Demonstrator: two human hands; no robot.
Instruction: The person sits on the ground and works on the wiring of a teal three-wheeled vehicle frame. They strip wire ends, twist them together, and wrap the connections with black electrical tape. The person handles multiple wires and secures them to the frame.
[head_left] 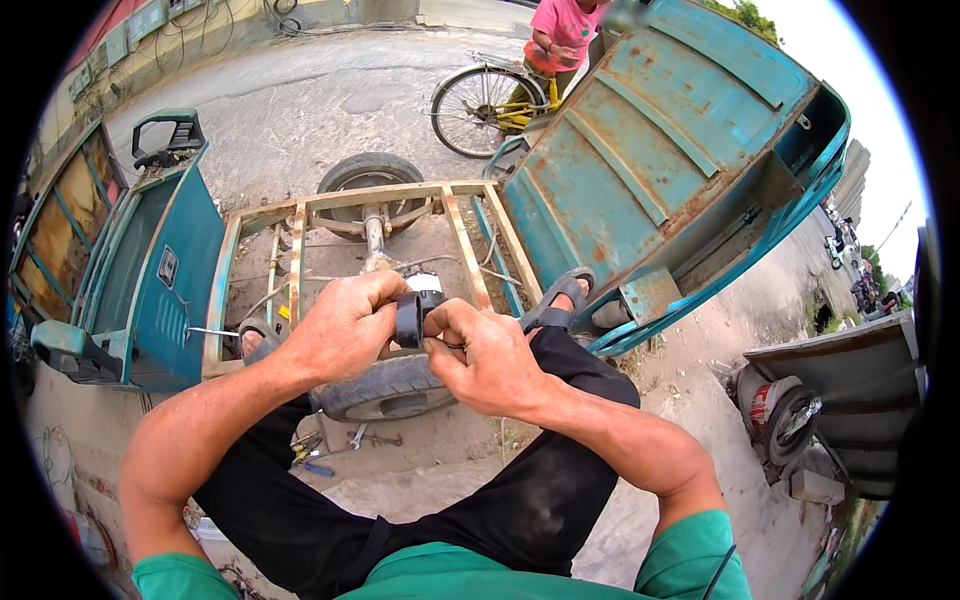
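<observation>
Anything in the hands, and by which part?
A black ring-shaped piece: left hand grips its left side; right hand is at its right, exact hold hidden.

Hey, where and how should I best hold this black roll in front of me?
The black roll is probably best pinched by its outer rim from the left, thumb against fingers, where your left hand grips it. Its curved band gives a surface to press on, and your right hand crowds the right side.

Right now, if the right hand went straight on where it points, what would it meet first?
Probably the black roll held in the left hand: it sits just ahead of the right hand, perhaps touching its fingertips; depth is unclear from this single view.
</observation>
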